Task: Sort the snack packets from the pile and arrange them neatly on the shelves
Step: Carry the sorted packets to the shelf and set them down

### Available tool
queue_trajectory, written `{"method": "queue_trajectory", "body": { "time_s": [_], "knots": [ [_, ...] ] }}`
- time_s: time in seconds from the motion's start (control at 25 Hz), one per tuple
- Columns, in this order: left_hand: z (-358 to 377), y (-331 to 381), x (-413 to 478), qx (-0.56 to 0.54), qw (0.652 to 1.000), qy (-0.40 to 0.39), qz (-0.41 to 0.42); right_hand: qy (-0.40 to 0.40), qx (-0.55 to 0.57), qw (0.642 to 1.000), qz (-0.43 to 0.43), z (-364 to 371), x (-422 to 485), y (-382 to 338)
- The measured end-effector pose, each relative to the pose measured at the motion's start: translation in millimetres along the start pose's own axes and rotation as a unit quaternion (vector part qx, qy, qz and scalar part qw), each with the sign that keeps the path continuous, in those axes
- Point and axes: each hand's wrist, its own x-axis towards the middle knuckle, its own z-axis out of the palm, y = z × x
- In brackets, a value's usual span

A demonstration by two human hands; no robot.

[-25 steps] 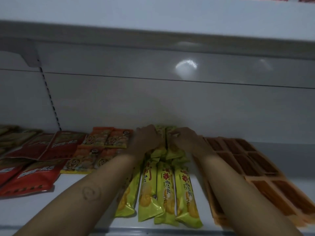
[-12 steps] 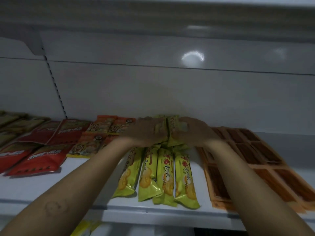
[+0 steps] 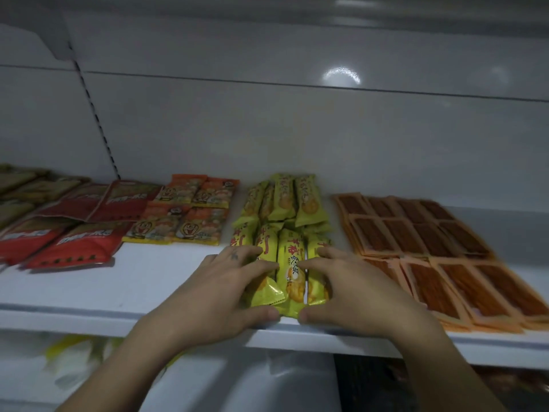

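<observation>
Left hand (image 3: 219, 295) and right hand (image 3: 353, 292) flank yellow packets (image 3: 292, 272).

I see yellow packets (image 3: 289, 272) lying flat, lengthwise, in two rows mid-shelf (image 3: 148, 281), the near row at the front edge. Left of them lie orange packets (image 3: 190, 215), then red packets (image 3: 74, 242); strip packets (image 3: 430, 242) lie right.

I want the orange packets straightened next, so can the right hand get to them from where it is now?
Probably yes. The right hand rests on the yellow packets, just beside the orange packets on the same shelf, and nothing lies between them.
</observation>
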Motion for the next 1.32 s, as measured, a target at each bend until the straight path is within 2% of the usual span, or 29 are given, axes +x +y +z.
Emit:
{"method": "queue_trajectory", "body": {
  "time_s": [0.12, 0.4, 0.68, 0.92, 1.16, 1.32],
  "knots": [
    [11.1, -3.6, -1.0, -0.017, 0.999, 0.04, 0.003, 0.019, 0.041, 0.999, 0.009, 9.3, -1.7, 0.9],
    [22.6, -5.6, -9.3, -0.072, 0.995, 0.072, 0.0, 0.046, 0.086, 0.995, 0.0, 20.2, -6.5, 8.0],
    [31.2, -0.1, -7.5, -0.015, 0.997, 0.08, -0.014, 0.087, 0.095, 0.991, -0.022, 33.6, -9.3, 12.8],
    [41.1, 7.9, 0.8, 0.008, 0.991, 0.129, -0.03, 0.133, 0.08, 0.988, -0.013, 43.5, -7.9, 12.7],
    [38.3, -3.9, -7.4, 0.02, 0.996, 0.088, 0.005, 0.153, 0.065, 0.986, -0.001, 41.8, -14.4, -2.4],
    [16.1, -22.5, -25.4, 0.032, 0.995, 0.096, 0.026, 0.176, 0.024, 0.984, -0.006, 34.2, -7.4, -33.3]
  ]
}}
